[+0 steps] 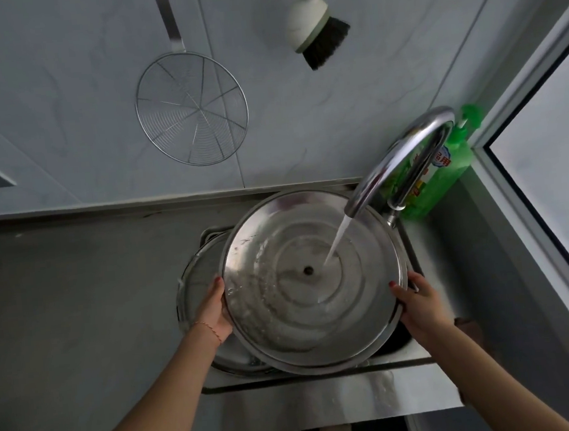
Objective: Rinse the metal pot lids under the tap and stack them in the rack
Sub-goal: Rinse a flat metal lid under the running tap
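Midway, I held the lid (pixel 304 303) underside-up at frame centre, left hand (pixel 212 311) and right hand (pixel 418 303) gripping opposite rims under the tap (pixel 405 156); next I'd judged tipping out water, then finding the unseen rack.

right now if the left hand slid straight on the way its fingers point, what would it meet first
The left hand points up and back along the lid rim, so probably the sink's back edge, then the wall; depth is unclear.

My left hand (pixel 212 311) and right hand (pixel 418 303) grip opposite rims of a big metal lid (pixel 295 314), underside up over the sink (pixel 422 354); tap (pixel 398 157) water strikes near its centre.
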